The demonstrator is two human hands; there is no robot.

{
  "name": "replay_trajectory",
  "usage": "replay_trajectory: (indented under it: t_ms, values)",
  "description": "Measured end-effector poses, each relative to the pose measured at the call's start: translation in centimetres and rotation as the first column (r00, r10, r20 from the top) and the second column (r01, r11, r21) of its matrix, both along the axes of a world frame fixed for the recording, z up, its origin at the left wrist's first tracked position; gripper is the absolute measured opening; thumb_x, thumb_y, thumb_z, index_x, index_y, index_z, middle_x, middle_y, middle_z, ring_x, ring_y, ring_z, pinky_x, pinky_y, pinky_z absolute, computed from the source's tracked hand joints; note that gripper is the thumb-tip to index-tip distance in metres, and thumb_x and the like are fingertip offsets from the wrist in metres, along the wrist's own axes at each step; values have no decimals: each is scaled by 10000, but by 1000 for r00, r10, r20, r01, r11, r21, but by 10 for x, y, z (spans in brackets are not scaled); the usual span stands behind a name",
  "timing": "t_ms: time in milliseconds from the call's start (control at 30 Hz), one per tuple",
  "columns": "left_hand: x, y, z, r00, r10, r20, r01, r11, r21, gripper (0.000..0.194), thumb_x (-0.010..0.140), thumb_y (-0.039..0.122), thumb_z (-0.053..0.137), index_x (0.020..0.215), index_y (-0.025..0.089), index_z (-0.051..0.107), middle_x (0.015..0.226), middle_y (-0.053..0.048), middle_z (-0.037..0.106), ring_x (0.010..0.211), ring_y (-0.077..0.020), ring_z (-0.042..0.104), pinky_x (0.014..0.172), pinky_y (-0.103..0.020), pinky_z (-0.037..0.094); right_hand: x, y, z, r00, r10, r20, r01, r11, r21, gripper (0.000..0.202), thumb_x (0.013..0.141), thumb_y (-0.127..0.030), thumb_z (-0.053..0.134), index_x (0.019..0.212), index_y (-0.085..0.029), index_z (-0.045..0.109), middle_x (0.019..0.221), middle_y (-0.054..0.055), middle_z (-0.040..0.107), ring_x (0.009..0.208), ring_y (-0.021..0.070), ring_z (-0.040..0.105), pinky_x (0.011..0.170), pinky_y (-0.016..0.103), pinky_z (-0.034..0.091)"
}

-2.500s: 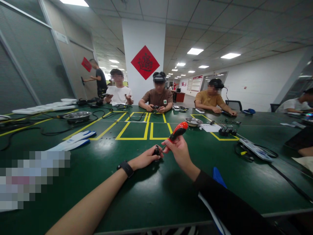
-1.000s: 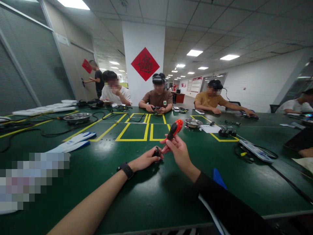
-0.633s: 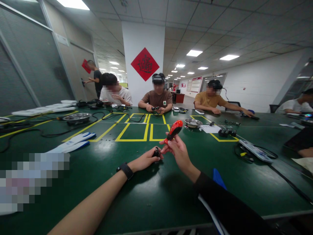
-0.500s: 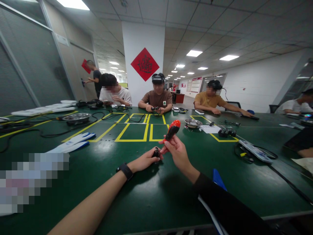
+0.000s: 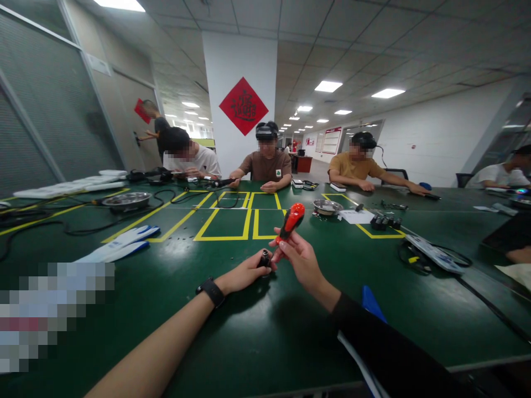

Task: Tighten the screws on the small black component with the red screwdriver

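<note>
My right hand is closed around the lower end of a screwdriver, whose red and black handle points up and leans slightly right. The screwdriver's shaft and tip are mostly hidden by my fingers. Low over the green table, my left hand grips a small black cylindrical part with a shiny metal end on top. The fingers of both hands come close together beside this part. Whether the screwdriver touches the part cannot be made out.
Metal bowls, white-and-blue gloves, a power strip and several black blocks lie on the green table. Yellow tape marks rectangles. Across the table sit several co-workers.
The screwdriver handle has turned a little and shows more red. My hands stay nearly in place. Opposite, the co-worker in brown has shifted a black object leftward.
</note>
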State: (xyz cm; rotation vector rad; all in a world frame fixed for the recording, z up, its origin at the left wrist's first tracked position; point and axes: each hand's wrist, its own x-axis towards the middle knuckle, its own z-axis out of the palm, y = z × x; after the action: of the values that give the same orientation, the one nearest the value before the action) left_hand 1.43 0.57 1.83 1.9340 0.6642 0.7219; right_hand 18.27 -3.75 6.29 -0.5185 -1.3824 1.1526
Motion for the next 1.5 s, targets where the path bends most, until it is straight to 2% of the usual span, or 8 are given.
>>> replay_trajectory:
  t_ms: [267,467,633,833,1067,1167,1333,1500]
  values:
    - [1,1,-1,1000,-3,26,3,1000,-12,210,797,182,492,1005,157,470,967,-38,560,894,-165,500,847,-312,381,-2,2,0,991,-126,-36,125,992,-29,347,705,-235,685,926,-202,420,669,-45,617,423,88,552,429,204,458]
    - [1,-2,1,1000,2,-2,-2,1000,10,184,812,186,484,992,155,471,966,-46,578,879,-164,516,828,-309,389,2,2,-2,998,5,-69,-8,999,-46,290,834,-295,509,1101,-180,494,864,38,635,566,109,607,560,258,506]
    - [0,-2,1,1000,6,-16,-5,999,44,175,813,198,490,981,151,482,955,-44,576,867,-160,508,815,-298,393,0,3,-4,999,-40,-37,40,999,-18,258,821,-301,547,1043,-176,506,872,47,648,542,105,598,522,245,495]
    - [0,-1,-1,1000,6,0,-6,1000,9,230,807,202,496,1030,155,462,985,-49,572,901,-168,513,836,-308,393,-2,4,-4,992,-122,-37,123,992,0,282,755,-254,643,918,-207,418,726,-13,648,451,90,562,457,212,467]
    - [0,-3,2,1000,8,-9,-8,1000,28,190,811,214,487,990,149,490,958,-47,581,879,-166,512,835,-313,392,-1,1,-2,999,-20,-50,19,999,-34,293,852,-300,495,1116,-181,450,874,45,638,574,108,605,560,258,507]
    - [0,-3,2,1000,4,-7,-4,999,36,194,809,211,487,991,145,496,960,-48,574,883,-167,506,838,-317,390,-2,2,-2,999,-52,-6,52,999,-3,273,836,-302,527,1070,-172,475,894,56,642,579,109,608,548,250,504]
    - [0,-2,0,1000,1,-1,-1,1000,-14,241,808,204,487,1043,152,468,978,-48,570,898,-171,509,841,-324,395,-2,5,-3,992,-122,-39,122,992,8,311,760,-277,638,962,-213,410,731,-22,642,471,93,575,476,215,475]
    - [0,-2,1,1000,10,-13,-10,1000,2,224,816,201,487,1035,152,476,984,-52,571,892,-166,505,844,-316,390,-1,2,-1,997,-63,-52,62,998,-22,283,812,-313,560,1046,-193,452,793,9,639,531,95,592,531,232,494]
